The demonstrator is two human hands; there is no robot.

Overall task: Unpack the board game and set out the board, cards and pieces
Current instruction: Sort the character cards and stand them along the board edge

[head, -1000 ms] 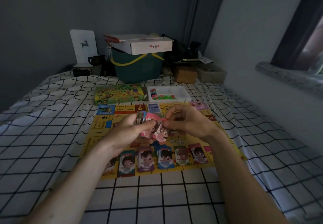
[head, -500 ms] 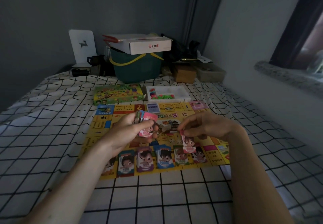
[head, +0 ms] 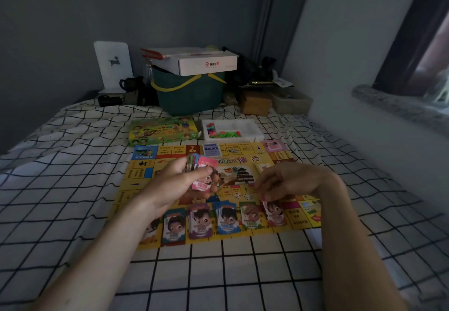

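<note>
Board (head: 245,162), yellow, lies flat on the checked bed (head: 73,165), with a row of note piles along its 6 o'clock edge, apparently sorted by value. The left hand (head: 175,186) is clamped round the unsorted stack (head: 202,174), fanned probably so the next face shows. The right hand (head: 289,182) pinches a red note (head: 273,210) onto the rightmost pile. At 12 o'clock sit the game box (head: 162,131) and pieces tray (head: 233,129). Dim light blurs the print; the left forearm hides the leftmost pile.
</note>
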